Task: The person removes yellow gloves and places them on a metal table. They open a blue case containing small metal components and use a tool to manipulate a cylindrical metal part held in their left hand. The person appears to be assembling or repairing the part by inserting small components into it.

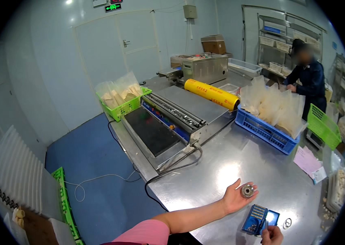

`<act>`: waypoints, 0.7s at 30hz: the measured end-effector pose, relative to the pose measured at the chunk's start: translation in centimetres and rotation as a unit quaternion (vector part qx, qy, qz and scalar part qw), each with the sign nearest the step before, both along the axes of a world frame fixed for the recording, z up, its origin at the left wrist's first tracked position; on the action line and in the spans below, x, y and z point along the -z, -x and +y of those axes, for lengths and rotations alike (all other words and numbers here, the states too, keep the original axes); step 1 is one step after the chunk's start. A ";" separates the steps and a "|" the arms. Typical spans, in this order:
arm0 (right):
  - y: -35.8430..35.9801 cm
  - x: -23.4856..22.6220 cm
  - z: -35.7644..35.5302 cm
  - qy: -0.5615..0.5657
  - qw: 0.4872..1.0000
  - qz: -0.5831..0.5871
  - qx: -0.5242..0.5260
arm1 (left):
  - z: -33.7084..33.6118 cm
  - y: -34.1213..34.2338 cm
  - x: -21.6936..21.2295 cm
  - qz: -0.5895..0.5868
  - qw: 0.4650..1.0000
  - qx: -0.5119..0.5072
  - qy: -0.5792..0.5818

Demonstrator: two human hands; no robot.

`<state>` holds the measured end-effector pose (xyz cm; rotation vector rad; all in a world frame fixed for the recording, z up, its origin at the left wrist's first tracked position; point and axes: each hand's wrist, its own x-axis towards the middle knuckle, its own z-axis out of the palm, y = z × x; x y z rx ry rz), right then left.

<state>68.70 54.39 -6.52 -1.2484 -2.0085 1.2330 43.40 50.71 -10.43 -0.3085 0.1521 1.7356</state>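
My left hand (pixel 234 200) lies palm up over the steel table, its fingers partly stretched. On it rests a round metal part (pixel 247 190) with a hole in its centre. Lower right, my right hand (pixel 272 236) is closed in a pinch on a thin, slender tool (pixel 266 225), too small to name. The tool points at a small blue case (pixel 253 219) with its lid raised; inside are rows of small yellowish pieces and loose metal bits. A thin dark ring (pixel 287 223) lies on the table to the right of the case.
A film-wrapping machine (pixel 156 130) trails a black cable (pixel 180 165) toward me. Beyond it lies a yellow film roll (pixel 211 94). Bagged goods fill a blue basket (pixel 262 132) and a green basket (pixel 117 111). Pink paper (pixel 307 160) lies right; a co-worker (pixel 312 77) stands behind.
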 end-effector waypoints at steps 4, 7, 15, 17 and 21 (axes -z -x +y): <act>-0.3 -1.5 -0.7 0.006 1.000 -0.021 0.004 | 0.5 -0.4 0.4 -0.011 1.000 -0.002 0.009; -0.7 -1.0 -0.7 -0.024 0.999 -0.015 0.031 | 1.6 -0.6 2.6 -0.018 1.000 -0.002 -0.003; 1.0 -3.5 -2.3 -0.086 0.992 -0.097 -0.002 | -0.2 0.5 0.2 0.012 1.000 -0.020 -0.021; 1.7 -2.8 -2.0 -0.111 0.988 -0.101 -0.016 | 0.6 1.4 0.5 0.042 0.999 -0.007 -0.031; 1.9 -2.0 -2.2 -0.097 0.985 -0.134 -0.045 | 0.1 0.6 0.3 0.054 0.998 0.002 -0.014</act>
